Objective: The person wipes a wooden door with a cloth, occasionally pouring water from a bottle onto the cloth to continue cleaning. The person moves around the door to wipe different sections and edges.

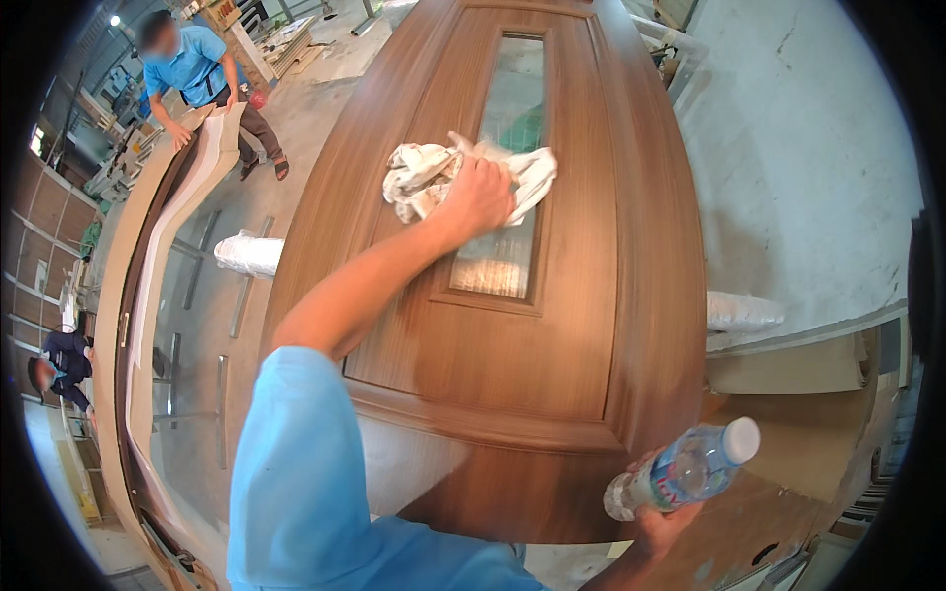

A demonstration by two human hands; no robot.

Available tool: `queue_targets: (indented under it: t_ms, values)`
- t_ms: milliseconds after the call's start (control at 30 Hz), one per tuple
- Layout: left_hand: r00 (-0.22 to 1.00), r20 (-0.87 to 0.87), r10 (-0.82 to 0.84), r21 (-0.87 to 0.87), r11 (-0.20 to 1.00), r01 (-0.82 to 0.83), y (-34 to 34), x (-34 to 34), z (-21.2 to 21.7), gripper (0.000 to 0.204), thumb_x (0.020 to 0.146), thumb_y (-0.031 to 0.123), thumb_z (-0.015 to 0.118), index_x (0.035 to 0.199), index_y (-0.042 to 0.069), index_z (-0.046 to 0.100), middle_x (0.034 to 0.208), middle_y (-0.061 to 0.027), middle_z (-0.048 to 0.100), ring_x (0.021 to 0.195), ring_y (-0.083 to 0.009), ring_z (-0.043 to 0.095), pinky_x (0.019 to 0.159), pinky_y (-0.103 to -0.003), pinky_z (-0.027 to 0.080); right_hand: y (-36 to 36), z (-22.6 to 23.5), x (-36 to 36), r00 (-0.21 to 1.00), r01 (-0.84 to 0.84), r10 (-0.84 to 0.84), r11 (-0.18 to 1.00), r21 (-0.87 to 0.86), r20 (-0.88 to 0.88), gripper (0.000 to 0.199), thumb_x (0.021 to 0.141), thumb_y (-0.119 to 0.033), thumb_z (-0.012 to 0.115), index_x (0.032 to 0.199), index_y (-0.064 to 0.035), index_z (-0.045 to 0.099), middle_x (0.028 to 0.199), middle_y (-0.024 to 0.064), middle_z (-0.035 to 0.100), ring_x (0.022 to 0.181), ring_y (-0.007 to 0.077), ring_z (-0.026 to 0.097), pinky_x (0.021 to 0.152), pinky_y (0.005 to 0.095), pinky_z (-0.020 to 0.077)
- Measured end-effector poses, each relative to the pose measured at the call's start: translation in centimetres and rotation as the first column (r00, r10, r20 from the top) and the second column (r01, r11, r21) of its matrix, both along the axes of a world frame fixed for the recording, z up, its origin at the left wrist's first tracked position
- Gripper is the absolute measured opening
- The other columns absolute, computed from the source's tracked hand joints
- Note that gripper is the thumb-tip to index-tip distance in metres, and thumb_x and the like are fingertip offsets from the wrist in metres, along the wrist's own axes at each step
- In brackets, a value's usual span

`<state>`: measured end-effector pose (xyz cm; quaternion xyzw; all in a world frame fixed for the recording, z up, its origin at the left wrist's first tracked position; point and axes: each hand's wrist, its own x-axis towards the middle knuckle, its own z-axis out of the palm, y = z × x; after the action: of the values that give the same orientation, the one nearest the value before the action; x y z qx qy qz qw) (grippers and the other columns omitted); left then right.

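A brown wood-grain door panel (394, 325) lies flat in front of me, with a narrow glass pane (490, 276) set in a raised frame. My left hand (480, 197) is closed on a crumpled whitish rag (419, 177), pressed over the pane and the wood beside it. Part of the rag is blurred. At the lower right, my right hand (660, 522) grips a clear plastic bottle (695, 463) with a white cap and a coloured label. The bottle is tilted, its cap pointing up and to the right, near the door's near right corner.
Plastic-wrapped supports (251, 254) stick out from under the door on both sides. Along the left, another long panel (128, 325) stands with cardboard edging; a person in blue (197, 69) holds its far end. A second person (64, 369) is beyond it. A pale wall (788, 148) rises on the right.
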<state>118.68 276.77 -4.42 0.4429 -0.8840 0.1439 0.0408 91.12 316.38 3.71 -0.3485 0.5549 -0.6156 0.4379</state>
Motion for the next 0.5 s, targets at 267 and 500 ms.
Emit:
queue_targets:
  t_ms: [267,500]
  values:
    - [0.956,-0.284,0.071,0.857,0.466,0.22,16.2,4.4,4.0,0.022,0.083,0.023,0.066,0.081,0.002,0.067,0.07,-0.0205,0.066,0.06,-0.0363,0.065,0.059,-0.047,0.051,-1.1,-0.5,-1.7,0.99,0.01,-0.012,1.0,0.014,0.139,0.092,0.06,-0.03,0.093,0.131,0.0046,0.044,0.105,0.0178,0.061,0.092,0.0283,0.065,0.082,0.0408,0.0554]
    - [0.778,-0.524,-0.347,0.257,0.806,0.533,13.1,-1.3,2.5,0.032,0.1,0.035,0.054,0.117,0.01,0.067,0.131,-0.015,0.059,0.126,-0.0302,0.053,0.092,-0.049,0.05,-1.7,-1.8,-2.9,0.966,0.163,-0.146,0.985,-0.06,0.215,0.092,0.06,-0.03,0.092,0.13,0.004,0.043,0.103,0.0173,0.061,0.091,0.0287,0.065,0.077,0.0406,0.0564]
